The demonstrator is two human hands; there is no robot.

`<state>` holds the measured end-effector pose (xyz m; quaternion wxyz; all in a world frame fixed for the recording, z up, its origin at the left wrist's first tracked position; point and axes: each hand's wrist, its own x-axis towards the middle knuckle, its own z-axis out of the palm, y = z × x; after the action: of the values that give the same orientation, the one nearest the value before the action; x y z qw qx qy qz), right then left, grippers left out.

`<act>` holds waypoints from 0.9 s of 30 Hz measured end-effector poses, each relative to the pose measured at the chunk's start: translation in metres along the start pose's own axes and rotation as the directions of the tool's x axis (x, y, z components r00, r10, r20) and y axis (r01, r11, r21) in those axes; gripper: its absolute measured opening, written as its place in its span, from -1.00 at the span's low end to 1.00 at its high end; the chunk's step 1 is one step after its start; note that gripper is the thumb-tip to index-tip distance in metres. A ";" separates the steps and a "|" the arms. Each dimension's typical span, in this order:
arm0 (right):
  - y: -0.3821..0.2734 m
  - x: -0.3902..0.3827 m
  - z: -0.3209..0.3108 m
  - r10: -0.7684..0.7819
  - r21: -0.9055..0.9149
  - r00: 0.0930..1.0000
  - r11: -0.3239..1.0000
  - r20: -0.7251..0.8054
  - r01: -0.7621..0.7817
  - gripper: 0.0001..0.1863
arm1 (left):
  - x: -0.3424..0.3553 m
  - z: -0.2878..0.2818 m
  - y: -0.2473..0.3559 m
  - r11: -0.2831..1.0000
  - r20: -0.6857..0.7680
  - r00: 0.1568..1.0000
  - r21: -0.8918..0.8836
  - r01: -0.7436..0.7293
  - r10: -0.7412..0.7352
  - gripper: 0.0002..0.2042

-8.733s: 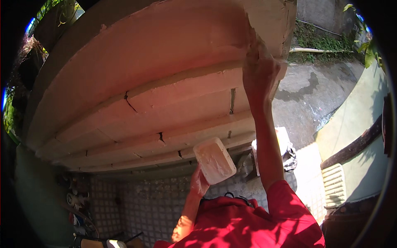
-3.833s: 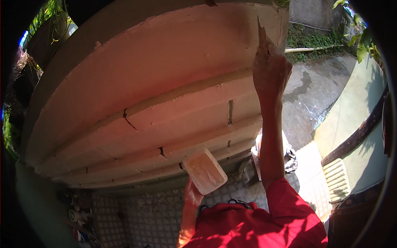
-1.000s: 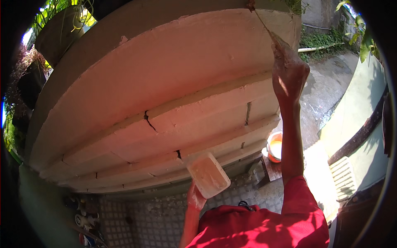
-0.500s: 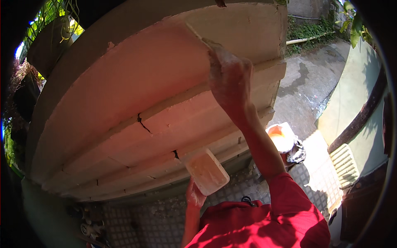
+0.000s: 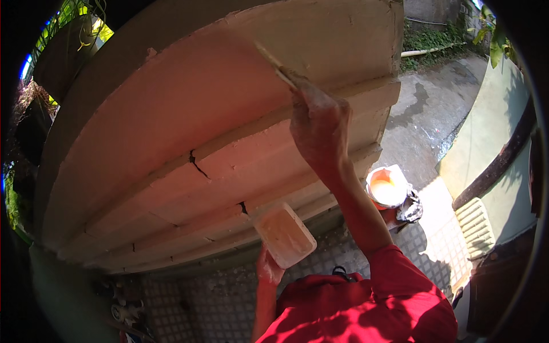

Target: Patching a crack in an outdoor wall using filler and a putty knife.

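Note:
My right hand is raised before a curved, stepped plastered surface, its fingers closed round a thin, flat scraper. The blade lies at the upper band of the surface, its tip blurred. Lower down, my left hand grips the end of a pale rectangular plastic container with a smeared inside, held just in front of the lower steps. Dark cracks break the edges of these steps.
A bucket of pale material sits at the right by a crumpled bag. Beyond are a concrete path, a green wall with a dark curved post, and a slatted block. Plants hang at the upper left.
My right hand and scraper have moved left and downward from the upper right end of the surface. The bucket shows more fully. My left hand with the container has stayed about level.

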<state>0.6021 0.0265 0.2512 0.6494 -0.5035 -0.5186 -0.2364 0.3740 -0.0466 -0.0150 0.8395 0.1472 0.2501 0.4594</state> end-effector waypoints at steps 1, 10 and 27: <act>0.019 0.005 -0.015 0.067 -0.111 0.996 0.991 -0.060 -0.073 -0.73 | 0.000 0.001 0.000 1.000 0.000 1.000 -0.001 0.001 -0.001 -0.53; 0.011 -0.010 0.023 -0.035 -0.024 0.999 0.999 -0.004 0.035 -0.71 | 0.001 0.003 -0.006 0.999 0.032 0.999 0.017 0.028 -0.029 -0.52; -0.006 -0.029 0.020 0.038 0.035 0.999 0.999 0.024 -0.038 -0.76 | -0.008 -0.001 0.008 1.000 0.063 0.998 0.030 0.001 -0.003 -0.52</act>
<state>0.5783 0.0358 0.2262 0.6565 -0.5045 -0.5205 -0.2090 0.3642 -0.0495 -0.0095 0.8451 0.1741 0.2306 0.4498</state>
